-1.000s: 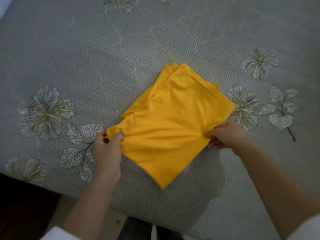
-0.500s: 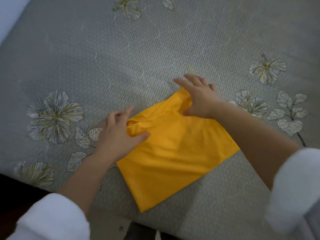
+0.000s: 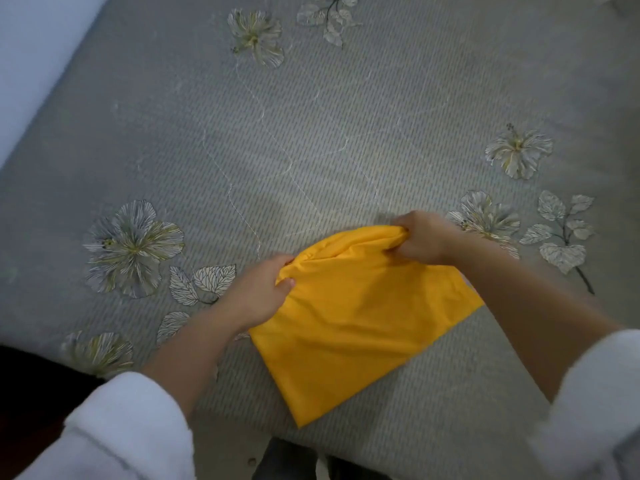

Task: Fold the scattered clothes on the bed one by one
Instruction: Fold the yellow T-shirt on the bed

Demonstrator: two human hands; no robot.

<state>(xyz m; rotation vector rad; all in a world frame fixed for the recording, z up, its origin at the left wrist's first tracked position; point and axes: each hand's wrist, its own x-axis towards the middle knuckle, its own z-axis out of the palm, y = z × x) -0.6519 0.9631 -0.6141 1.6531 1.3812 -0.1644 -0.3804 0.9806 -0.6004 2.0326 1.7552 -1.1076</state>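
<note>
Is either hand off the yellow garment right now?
No: the left hand and the right hand each grip a bunched corner at the far edge of the yellow garment.

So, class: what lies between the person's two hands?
In the head view, the bunched top edge of the yellow garment runs from left hand to right hand.

Printed flowers and leaves dot the grey bedspread; a pale blue strip runs at ten o'clock, dark floor at eight.
</note>
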